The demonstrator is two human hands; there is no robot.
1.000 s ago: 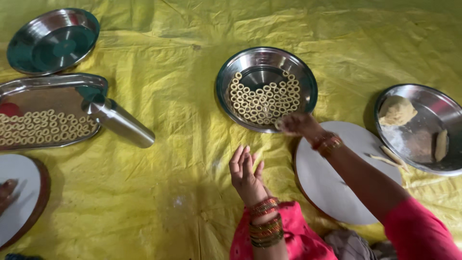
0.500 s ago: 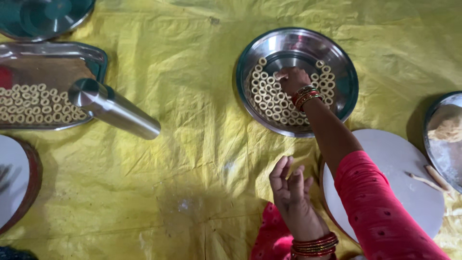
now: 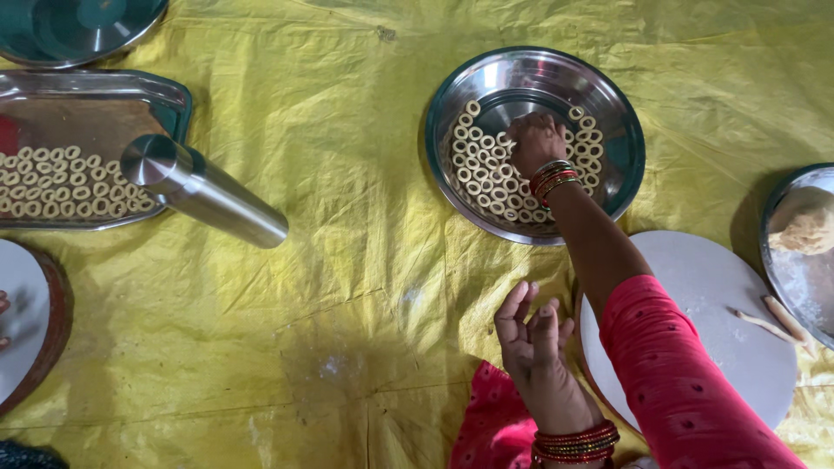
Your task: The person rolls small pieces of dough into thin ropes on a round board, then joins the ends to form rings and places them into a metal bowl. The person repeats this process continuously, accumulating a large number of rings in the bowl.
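R hand (image 3: 536, 143) is down in the round steel plate (image 3: 608, 104), fingers bunched on the dough rings (image 3: 486, 178); can't tell if it grips one. L hand (image 3: 532, 334) hangs open, fingers loosely spread, above the yellow sheet (image 3: 347, 287), just beside the white board (image 3: 704, 295). Dough strips (image 3: 764, 321) lie on the board's R side. Farther L: steel tumbler (image 3: 204, 189) on its side, rim against a tray (image 3: 95, 95) w/ more rings.

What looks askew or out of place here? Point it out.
The steel cylinder lies tipped on its side, one end resting on the rim of the rectangular tray of dough rings, the other on the yellow sheet. Nothing looks spilled.
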